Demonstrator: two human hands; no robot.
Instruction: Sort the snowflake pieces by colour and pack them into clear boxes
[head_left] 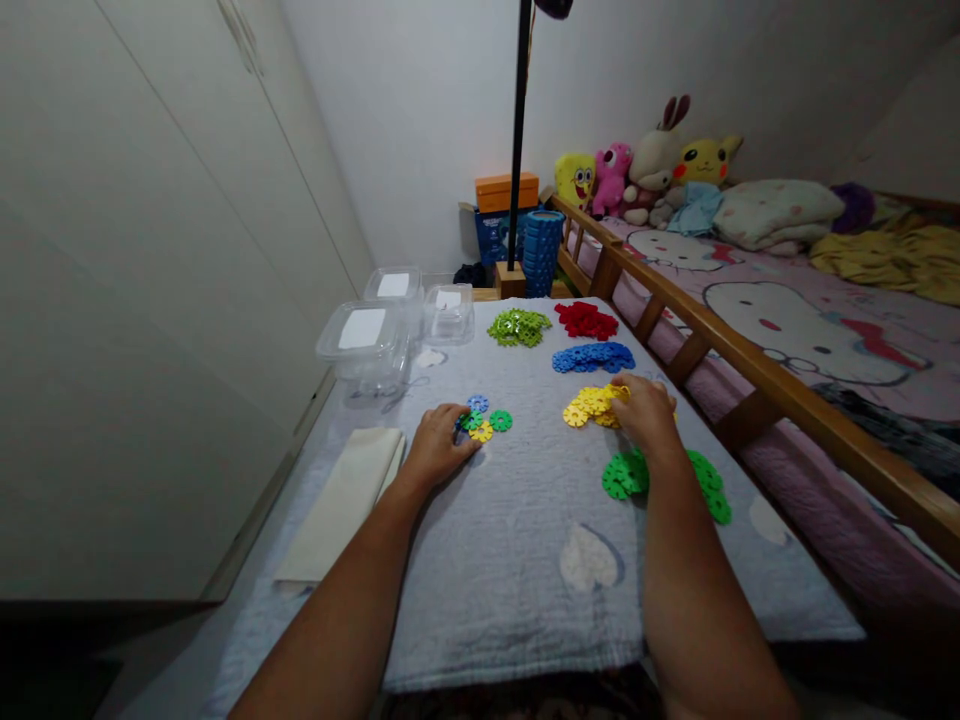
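On the left side of the cloth, my left hand curls its thumb and fingers round a small joined cluster of snowflake-shaped interlocking discs in blue, green and yellow. A green disc sits at the cluster's right edge. My right hand is at the right end of a pile of yellow discs, fingertips closed on a yellow disc. Nearer me, green discs lie partly hidden under my right forearm. Beyond the yellow pile are blue discs, red discs and light-green discs.
Clear plastic boxes with white labels stand at the back left. A folded cream cloth lies left of my left arm. A black pole on a wooden base rises behind the table. A wooden bed rail runs along the right.
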